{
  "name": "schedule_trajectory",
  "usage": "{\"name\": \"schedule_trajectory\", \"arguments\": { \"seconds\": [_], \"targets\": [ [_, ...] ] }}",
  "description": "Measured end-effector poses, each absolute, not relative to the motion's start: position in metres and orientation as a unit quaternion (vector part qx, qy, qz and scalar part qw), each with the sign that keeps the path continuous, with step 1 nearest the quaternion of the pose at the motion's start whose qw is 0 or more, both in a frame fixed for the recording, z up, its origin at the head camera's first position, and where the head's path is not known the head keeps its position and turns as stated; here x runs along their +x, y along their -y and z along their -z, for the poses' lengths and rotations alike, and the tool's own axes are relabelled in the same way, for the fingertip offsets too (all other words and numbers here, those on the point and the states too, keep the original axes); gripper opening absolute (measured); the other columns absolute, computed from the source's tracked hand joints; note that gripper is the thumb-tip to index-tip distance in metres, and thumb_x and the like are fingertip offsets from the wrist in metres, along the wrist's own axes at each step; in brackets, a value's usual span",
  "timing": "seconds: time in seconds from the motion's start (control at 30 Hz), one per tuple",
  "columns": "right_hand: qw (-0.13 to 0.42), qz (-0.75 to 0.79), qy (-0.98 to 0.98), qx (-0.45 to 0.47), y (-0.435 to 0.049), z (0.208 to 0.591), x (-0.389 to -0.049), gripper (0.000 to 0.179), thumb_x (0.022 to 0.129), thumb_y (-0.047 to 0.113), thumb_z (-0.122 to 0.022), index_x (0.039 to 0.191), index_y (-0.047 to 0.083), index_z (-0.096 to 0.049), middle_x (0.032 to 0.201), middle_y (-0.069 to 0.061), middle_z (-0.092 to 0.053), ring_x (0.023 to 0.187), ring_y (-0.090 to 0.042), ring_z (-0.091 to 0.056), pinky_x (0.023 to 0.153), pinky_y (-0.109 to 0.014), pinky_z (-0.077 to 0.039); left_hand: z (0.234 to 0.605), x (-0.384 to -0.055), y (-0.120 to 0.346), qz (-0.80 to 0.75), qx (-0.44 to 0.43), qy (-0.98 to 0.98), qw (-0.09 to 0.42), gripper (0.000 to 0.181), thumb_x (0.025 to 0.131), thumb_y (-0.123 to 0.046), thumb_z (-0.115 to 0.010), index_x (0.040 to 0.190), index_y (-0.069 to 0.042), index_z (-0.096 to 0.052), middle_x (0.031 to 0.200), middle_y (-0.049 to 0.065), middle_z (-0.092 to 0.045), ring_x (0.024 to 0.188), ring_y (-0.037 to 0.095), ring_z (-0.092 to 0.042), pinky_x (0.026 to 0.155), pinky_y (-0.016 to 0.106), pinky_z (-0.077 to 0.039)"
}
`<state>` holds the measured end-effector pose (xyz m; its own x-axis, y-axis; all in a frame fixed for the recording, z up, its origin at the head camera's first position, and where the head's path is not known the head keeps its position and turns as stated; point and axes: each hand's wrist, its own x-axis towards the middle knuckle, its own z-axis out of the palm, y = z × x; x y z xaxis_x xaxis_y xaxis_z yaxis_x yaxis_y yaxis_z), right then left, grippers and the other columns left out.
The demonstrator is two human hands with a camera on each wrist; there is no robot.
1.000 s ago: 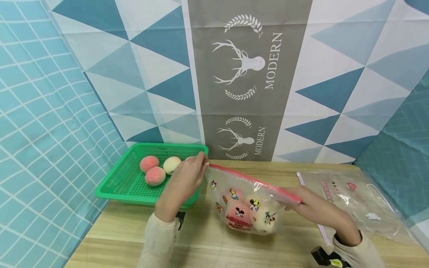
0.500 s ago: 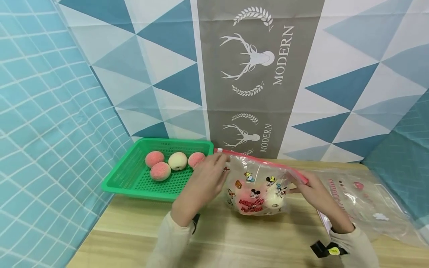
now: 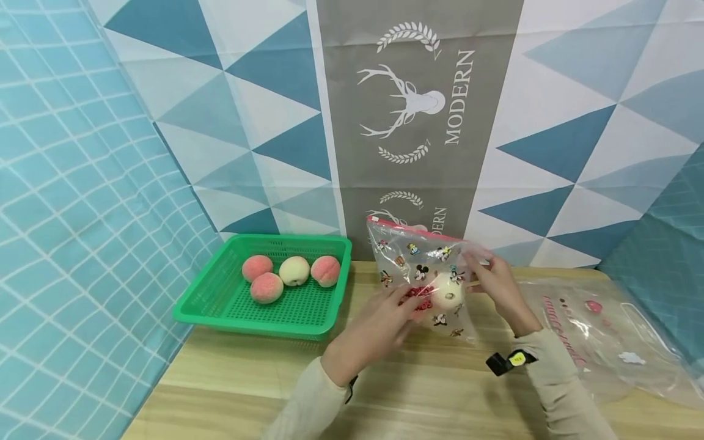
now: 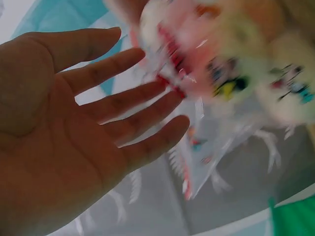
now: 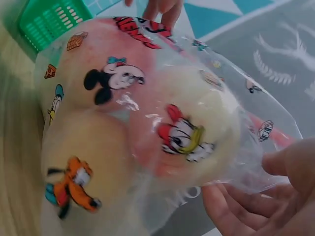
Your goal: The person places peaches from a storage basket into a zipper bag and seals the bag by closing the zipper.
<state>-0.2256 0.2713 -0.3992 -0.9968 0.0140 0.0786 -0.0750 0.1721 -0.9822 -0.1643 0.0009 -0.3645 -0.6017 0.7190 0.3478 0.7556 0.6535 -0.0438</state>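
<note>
A clear zip bag (image 3: 404,247) with cartoon prints and a red zip strip along its top stands tilted over the table. Pink and cream peaches (image 5: 216,118) show through its plastic. My right hand (image 3: 497,293) pinches the bag's right side near the top, thumb on one face and fingers behind. In the left wrist view the left hand (image 4: 83,118) is spread palm-up, fingers nearly straight, with fingertips right at the bag's printed side. From the head view that hand overlaps the bag's lower left.
A green basket (image 3: 220,305) at the left holds several peaches (image 3: 294,271). Another clear printed bag (image 3: 599,330) lies flat at the right of the wooden table (image 3: 236,391). A patterned cloth (image 3: 401,171) hangs behind.
The left hand has let go of the zip end and moved down to the bag's lower left. The right hand still holds the right side, and the bag has swung more upright.
</note>
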Motion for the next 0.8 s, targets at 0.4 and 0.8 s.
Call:
{"name": "schedule_trajectory", "arguments": {
  "seconds": [0.4,0.8],
  "targets": [
    [0.049,-0.525,0.849,0.038,-0.305,0.413,-0.197,0.068,0.106,0.038,-0.044,0.152,-0.007,-0.024,0.136,-0.037,-0.049,0.112,-0.038,-0.064,0.087,-0.036,-0.056,0.412,-0.188,-0.028,0.058,-0.364,0.913,0.175,0.065,0.092,-0.025,-0.07,0.151,-0.026,-0.042,0.164,0.019,-0.013,0.15,0.038,-0.016,0.101,0.057,-0.045],
    [0.078,-0.292,0.953,-0.022,-0.429,0.416,-0.151,0.057,0.105,0.03,-0.047,0.135,-0.018,-0.038,0.126,-0.047,-0.044,0.109,-0.062,-0.048,0.077,-0.065,-0.047,0.429,-0.199,-0.031,0.025,-0.297,0.928,0.225,0.068,0.089,-0.031,-0.072,0.15,-0.026,-0.043,0.158,0.022,-0.028,0.144,0.039,-0.03,0.106,0.058,-0.039]
  ]
}}
